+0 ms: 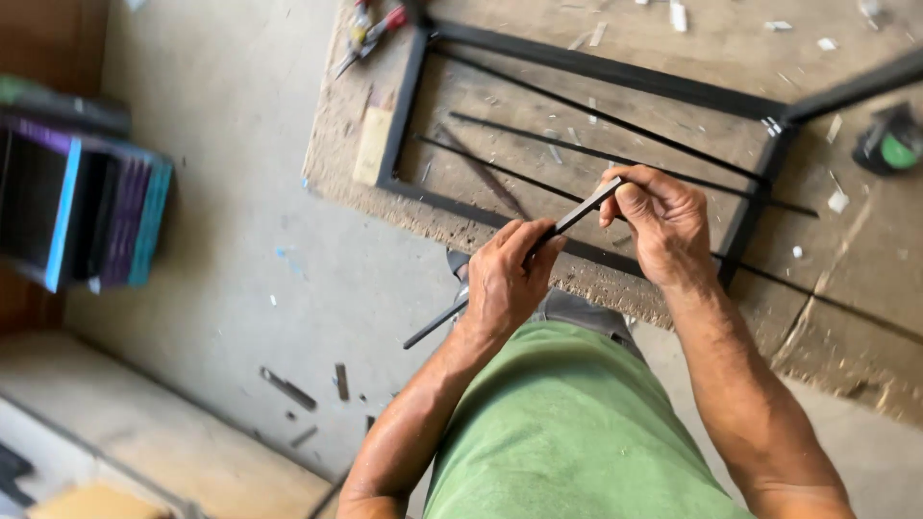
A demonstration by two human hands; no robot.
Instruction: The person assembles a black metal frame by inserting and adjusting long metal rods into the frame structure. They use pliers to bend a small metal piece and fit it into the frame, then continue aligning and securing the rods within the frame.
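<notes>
Thin dark metal strip point(577, 213) held in both hands, slanting from lower left up to upper right, over the near edge of the workbench point(865, 288). Left hand point(505, 279) closed around the strip's middle, fingers wrapped, thumb on top; the strip's lower end sticks out past this hand toward the floor point(240, 240). Right hand point(663, 221) pinches the strip's upper end, fingertips curled tight on it. Both hands sit above the person's green shirt point(567, 432).

Just beyond the strip, flat on the workbench, lies a black metal frame point(404, 106) with several thin black rods point(596, 154) running across it. A pale wooden block point(372, 144) touches the frame's left side. Red-handled pliers point(370, 34) lie near the frame's far left corner. A green and black tool point(889, 142) sits right of the frame. White scraps point(836, 202) are scattered around the frame.

Left of the frame, well apart, a blue and purple stack point(87, 211) stands on the floor. Small metal offcuts point(288, 389) lie on the floor below the frame, left of the shirt.
</notes>
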